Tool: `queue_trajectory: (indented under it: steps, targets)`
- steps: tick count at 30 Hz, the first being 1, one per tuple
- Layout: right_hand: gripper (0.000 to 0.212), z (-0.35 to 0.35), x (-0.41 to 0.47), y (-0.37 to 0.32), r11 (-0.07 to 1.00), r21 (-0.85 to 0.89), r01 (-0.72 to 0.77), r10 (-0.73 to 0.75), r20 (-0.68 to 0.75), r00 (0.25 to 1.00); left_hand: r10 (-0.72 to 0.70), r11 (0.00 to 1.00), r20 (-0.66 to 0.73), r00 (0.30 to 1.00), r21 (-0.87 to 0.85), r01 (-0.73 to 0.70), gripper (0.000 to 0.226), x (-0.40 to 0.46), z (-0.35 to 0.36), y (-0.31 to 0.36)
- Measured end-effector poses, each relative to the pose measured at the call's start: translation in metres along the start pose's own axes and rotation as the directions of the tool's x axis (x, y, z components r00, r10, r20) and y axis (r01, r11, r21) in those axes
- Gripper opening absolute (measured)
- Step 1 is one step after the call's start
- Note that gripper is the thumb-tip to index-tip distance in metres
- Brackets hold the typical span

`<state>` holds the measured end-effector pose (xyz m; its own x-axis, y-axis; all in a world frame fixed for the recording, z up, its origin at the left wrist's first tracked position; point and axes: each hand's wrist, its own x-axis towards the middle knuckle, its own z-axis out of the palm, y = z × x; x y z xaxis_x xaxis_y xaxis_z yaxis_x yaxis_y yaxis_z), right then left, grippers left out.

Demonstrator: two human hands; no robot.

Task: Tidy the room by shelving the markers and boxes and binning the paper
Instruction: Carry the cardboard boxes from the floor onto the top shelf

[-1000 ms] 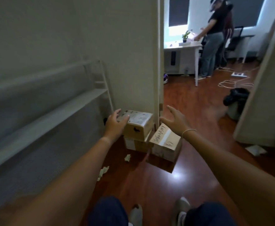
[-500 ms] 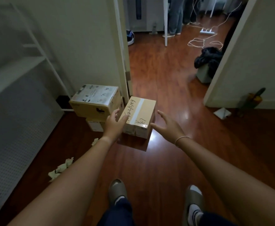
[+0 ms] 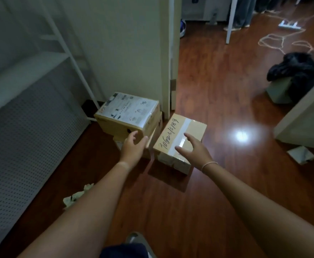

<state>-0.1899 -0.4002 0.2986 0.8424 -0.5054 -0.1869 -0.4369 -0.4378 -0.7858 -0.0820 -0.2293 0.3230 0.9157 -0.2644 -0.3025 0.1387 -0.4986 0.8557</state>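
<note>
A taped cardboard box (image 3: 179,136) with handwriting on its lid lies on the wooden floor by the door frame. Left of it a box with a printed label (image 3: 128,113) is stacked on another box, mostly hidden. My left hand (image 3: 133,148) is open in front of the stack, fingers near the labelled box's front corner. My right hand (image 3: 194,151) is open over the near right part of the taped box, fingers spread. Crumpled paper (image 3: 76,195) lies on the floor by my left forearm. A folded sheet of paper (image 3: 300,154) lies at the right wall.
A white metal shelf unit (image 3: 46,58) with a perforated panel stands along the left wall. Through the doorway are a bin with a black bag (image 3: 290,79), loose cables and a power strip (image 3: 290,26), a white table leg and a person's legs.
Both hands have stayed open and edged closer to the boxes; my right hand now hovers over the taped box's lid. The camera has tilted further down.
</note>
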Motion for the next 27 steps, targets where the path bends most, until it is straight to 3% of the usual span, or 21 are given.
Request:
queue_trajectory:
  steps: [11,14,22,27]
  targets:
    - [0.072,-0.018,0.107,-0.086,0.993,-0.044,0.107,-0.106,0.041,0.994,-0.089,0.965,-0.082,0.993,-0.253,0.065,0.057,0.043,-0.049,0.035]
    - [0.072,-0.011,0.151,-0.096,0.992,-0.048,0.113,-0.107,0.111,0.988,-0.122,0.95,-0.096,0.988,-0.299,0.088,0.058,0.067,-0.05,0.04]
    - [0.077,0.021,0.276,-0.1,0.98,-0.149,0.135,-0.092,0.262,0.961,-0.255,0.908,-0.108,0.961,-0.367,0.2,0.06,0.158,-0.04,0.029]
    - [0.078,0.065,0.361,-0.08,0.97,-0.218,0.108,-0.027,0.347,0.937,-0.419,0.849,-0.124,0.899,-0.405,0.34,0.06,0.226,-0.01,-0.006]
